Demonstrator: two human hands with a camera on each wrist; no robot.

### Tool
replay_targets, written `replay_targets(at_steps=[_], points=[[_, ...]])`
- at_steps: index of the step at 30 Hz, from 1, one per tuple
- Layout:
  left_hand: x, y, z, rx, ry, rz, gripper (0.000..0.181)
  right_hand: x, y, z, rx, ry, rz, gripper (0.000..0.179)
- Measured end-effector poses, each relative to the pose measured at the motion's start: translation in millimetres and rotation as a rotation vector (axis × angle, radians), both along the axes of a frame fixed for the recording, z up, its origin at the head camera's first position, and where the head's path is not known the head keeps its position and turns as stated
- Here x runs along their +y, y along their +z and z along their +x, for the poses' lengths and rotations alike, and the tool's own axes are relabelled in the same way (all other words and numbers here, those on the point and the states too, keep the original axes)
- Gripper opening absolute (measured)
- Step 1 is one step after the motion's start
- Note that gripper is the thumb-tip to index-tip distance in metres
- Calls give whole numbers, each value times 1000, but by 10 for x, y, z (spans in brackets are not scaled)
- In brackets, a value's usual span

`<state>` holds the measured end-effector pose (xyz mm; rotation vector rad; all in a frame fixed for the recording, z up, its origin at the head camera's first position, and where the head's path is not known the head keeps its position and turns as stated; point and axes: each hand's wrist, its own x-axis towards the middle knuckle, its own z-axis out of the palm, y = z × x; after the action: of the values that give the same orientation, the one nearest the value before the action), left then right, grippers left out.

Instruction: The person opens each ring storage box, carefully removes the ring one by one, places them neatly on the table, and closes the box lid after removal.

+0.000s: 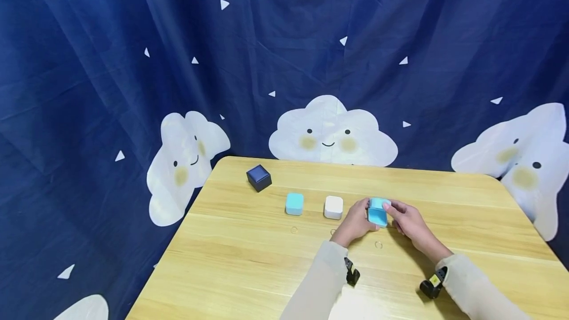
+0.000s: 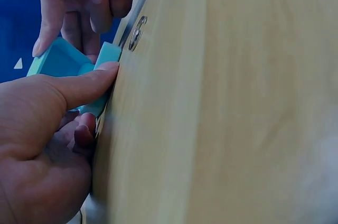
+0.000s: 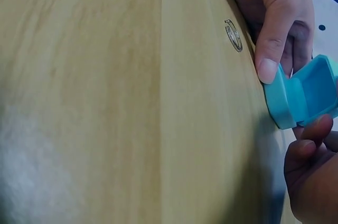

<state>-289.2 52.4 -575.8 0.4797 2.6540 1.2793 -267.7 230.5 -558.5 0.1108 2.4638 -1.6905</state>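
Note:
Between the two hands a turquoise ring box (image 1: 377,217) stands on the table with its lid raised. My left hand (image 1: 357,222) grips the lower half from the left, its thumb along the front edge in the left wrist view. From the other side my right hand (image 1: 409,221) pinches the raised lid between thumb and fingers; in the right wrist view its fingertips (image 3: 318,127) are by the hinge side. A thin ring (image 1: 378,244) lies on the wood just in front of the box. Another ring (image 1: 333,231) is partly hidden near the left wrist.
To the left stand a closed white box (image 1: 333,207), a closed light-blue box (image 1: 294,204) and a dark navy box (image 1: 259,178) farther back. A third ring (image 1: 294,229) lies before the light-blue box. Behind the wooden table (image 1: 231,256) hangs a blue curtain (image 1: 249,63).

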Motion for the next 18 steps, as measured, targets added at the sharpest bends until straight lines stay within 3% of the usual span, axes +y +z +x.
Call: replay_targets(at_steps=[18], points=[[5, -79, 0, 30, 56, -11, 84, 11, 6, 24, 8, 17, 21, 79]])
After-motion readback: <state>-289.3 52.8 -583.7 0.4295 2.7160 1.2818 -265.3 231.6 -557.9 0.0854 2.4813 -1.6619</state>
